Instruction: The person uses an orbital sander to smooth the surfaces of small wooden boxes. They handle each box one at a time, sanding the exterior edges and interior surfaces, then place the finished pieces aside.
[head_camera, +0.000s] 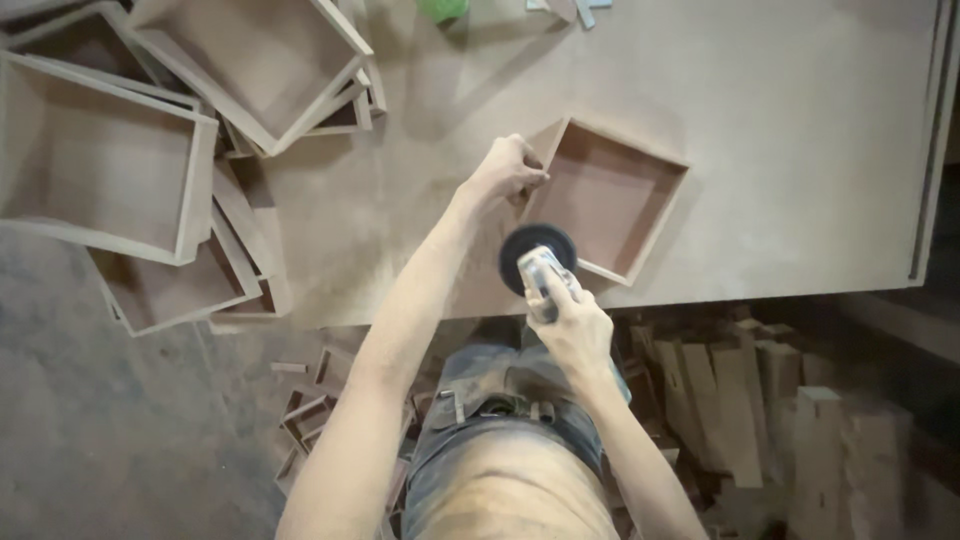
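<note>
A shallow square wooden box (607, 195) lies tilted on the big workbench (780, 120). My left hand (508, 167) grips the box's near-left wall at its corner. My right hand (572, 325) holds a hand-held disc sander (540, 262). Its round black disc faces the box's near edge, close to or touching the wood. My forearms reach up from the bottom of the view.
Several more open wooden boxes (105, 155) are piled at the bench's left end, some hanging over it. Wood offcuts (750, 400) stand on the floor at the right, and small box frames (310, 410) lie by my legs. A green thing (442, 9) sits at the far edge.
</note>
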